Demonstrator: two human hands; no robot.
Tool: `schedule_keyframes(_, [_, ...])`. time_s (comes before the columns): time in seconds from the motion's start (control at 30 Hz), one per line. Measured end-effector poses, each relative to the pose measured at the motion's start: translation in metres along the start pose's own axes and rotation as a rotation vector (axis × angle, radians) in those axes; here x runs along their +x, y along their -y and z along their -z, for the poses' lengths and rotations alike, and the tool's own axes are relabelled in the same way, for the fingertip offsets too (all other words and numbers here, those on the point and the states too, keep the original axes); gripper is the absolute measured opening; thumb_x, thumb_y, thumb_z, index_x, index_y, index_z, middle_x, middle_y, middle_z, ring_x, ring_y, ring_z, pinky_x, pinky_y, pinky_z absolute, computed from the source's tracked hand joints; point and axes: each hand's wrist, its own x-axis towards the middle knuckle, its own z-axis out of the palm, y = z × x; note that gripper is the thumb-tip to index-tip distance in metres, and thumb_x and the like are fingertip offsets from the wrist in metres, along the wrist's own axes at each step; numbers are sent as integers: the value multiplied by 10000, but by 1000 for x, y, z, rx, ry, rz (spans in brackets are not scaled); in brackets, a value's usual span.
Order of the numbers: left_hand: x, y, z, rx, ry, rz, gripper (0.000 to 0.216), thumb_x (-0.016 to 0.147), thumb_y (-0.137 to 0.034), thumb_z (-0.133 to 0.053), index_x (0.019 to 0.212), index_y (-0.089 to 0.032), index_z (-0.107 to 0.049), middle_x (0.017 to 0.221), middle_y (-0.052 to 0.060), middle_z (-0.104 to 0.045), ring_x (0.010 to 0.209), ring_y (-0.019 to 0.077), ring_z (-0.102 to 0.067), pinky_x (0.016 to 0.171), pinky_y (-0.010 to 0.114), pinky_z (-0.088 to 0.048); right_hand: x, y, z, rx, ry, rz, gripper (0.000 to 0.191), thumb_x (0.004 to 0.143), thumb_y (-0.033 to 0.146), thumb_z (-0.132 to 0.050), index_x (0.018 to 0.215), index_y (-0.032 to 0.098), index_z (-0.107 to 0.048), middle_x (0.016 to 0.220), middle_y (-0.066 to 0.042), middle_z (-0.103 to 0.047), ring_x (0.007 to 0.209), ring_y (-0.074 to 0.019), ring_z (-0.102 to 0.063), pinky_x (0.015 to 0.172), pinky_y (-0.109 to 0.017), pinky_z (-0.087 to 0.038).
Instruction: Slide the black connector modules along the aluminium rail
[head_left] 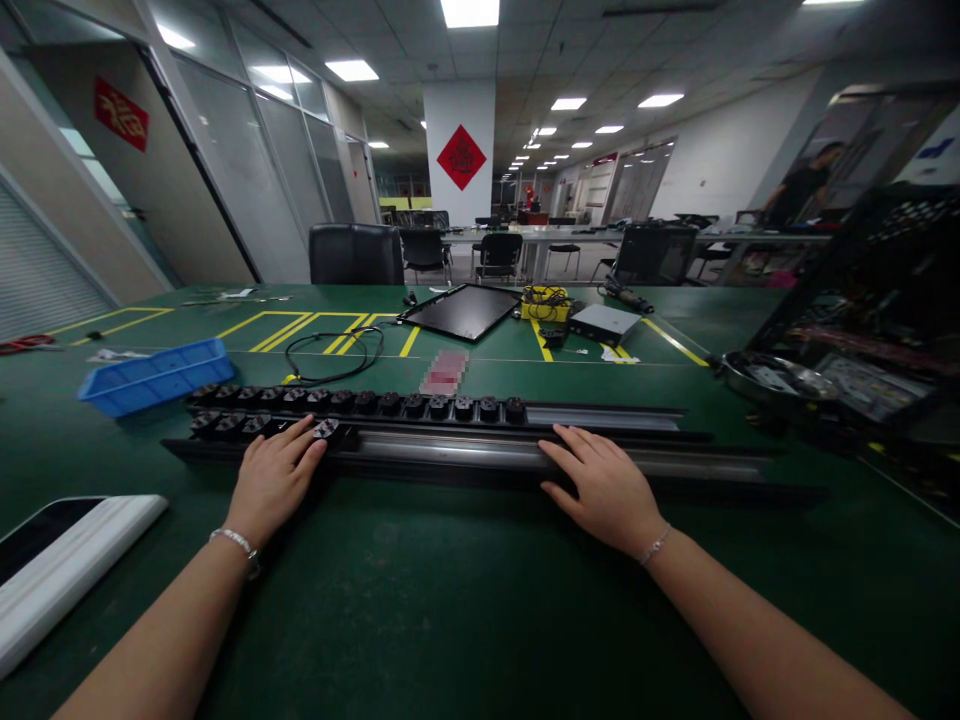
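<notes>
Two long dark rails lie side by side across the green table. A row of black socket modules [390,404] sits along the left and middle of the far rail [600,416]. Several more modules [229,426] are at the left end of the near rail [450,452], whose bare metallic channel shows to the right. My left hand [277,475] rests over the near rail, fingers stretched out beside a single module [327,430]; its fingertips partly cover the row. My right hand [600,485] lies on the near rail farther right, fingers extended and apart, touching its edge.
Behind the rails are a blue bin [157,378], a black cable loop [334,358], a dark flat panel [465,311], a yellow box [546,303] and a grey box [604,323]. A white device [82,560] lies at left, a metal bowl [780,375] at right. A person [806,190] stands far off.
</notes>
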Motion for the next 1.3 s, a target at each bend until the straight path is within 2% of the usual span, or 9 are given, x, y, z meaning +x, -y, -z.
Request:
schedule_keyframes(0.43, [0,0,2,29,21,-27,546,890,-456,-227,1133,-160,-617,1355,84,-510,1147,284,-534,1025,511,-316,1,2,2,4,13,-8,466,846,434,-488,1238,194,-570,1344,-134,-498,1215,-283,-449,993,-431,-354])
schedule_keyframes(1.3, [0,1,1,41,26,-26,518,889,-442,-244,1095,-180,-641,1375,75,-488,1121,297,-548,998,530,-336,0,1,0,18,5,-6,464,842,439,-490,1230,199,-573,1340,-134,-502,1218,-279,-446,992,-432,-353])
